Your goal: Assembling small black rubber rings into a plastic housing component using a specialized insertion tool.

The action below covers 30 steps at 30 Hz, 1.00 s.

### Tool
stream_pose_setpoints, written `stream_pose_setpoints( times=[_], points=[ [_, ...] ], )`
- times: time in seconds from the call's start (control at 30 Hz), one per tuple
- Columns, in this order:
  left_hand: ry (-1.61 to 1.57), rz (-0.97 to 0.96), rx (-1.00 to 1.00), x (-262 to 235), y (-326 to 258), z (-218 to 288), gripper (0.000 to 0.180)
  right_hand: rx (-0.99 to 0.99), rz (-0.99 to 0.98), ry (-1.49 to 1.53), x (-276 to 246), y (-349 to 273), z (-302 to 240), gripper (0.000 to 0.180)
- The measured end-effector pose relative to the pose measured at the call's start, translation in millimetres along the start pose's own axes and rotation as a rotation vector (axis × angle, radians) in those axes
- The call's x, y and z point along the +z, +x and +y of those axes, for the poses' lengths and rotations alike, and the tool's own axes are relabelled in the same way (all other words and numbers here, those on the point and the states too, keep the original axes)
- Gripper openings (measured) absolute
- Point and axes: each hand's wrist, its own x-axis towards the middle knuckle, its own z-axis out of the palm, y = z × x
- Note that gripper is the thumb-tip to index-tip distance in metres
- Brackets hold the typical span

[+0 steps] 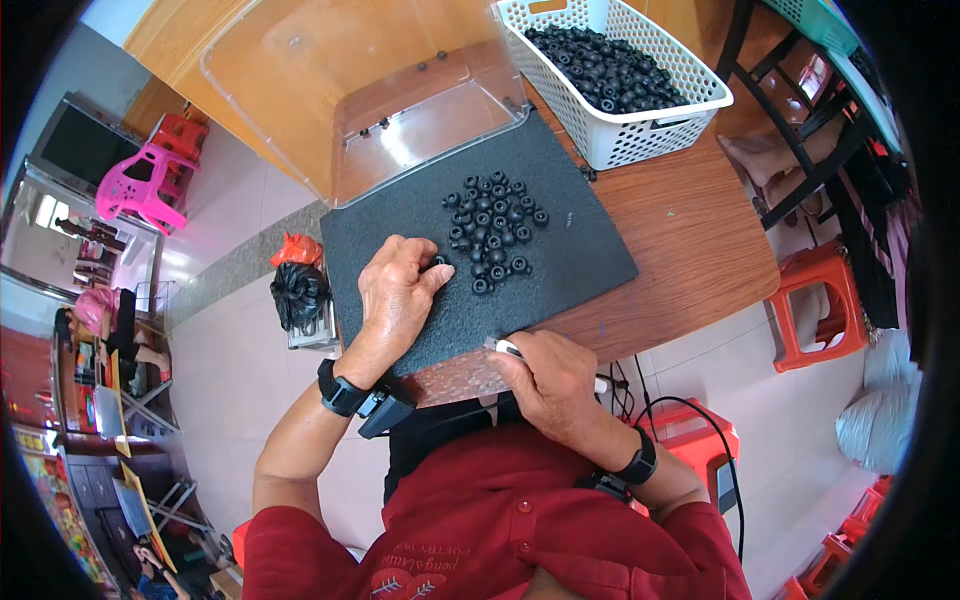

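Note:
My left hand [398, 287] rests over a dark mat [575, 245], fingers closed in a pinch on a small round black rubber part [437, 262]. Most of that part is hidden by my fingertips. Right of it lies a loose pile of the same black parts [490, 218], many with a hole in the middle. My right hand [552, 378], near the front edge of the table, is wrapped round a small white-handled knife [507, 348]. Its short metal tip points left, apart from the parts.
A clear plastic box [350, 110] stands open on its side at the mat's far edge, a few black parts inside. Beyond the mat, a white perforated basket [640, 130] is full of black parts. Red stools [815, 310] and a black bag [298, 295] flank the wooden table [690, 230].

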Motion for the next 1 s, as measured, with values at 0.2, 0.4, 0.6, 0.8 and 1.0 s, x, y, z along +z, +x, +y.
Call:
stream_pose_setpoints(
  times=[0.2,0.4,0.6,0.8,1.0],
  points=[
    [0.137,0.025,0.091,2.3,0.6,-1.5,0.025,0.006,-0.016,0.006,-1.9,0.9,-0.9,0.019],
    [-0.006,-0.007,0.054,3.0,0.1,-2.8,0.025,0.016,-0.013,0.007,-0.6,0.0,0.3,0.019],
    [-0.328,-0.075,-0.11,-2.5,-9.2,-5.1,0.023,0.015,0.0,0.007,-0.4,2.0,-1.6,0.018],
    [-0.723,-0.073,-0.224,-15.6,-34.6,-3.2,0.024,0.078,-0.011,0.085,-1.0,4.5,-3.1,0.017],
    [-1.153,-0.153,-0.38,-25.4,-57.5,17.7,0.029,0.141,-0.028,0.225,-2.3,12.6,-14.7,0.017]
  ],
)
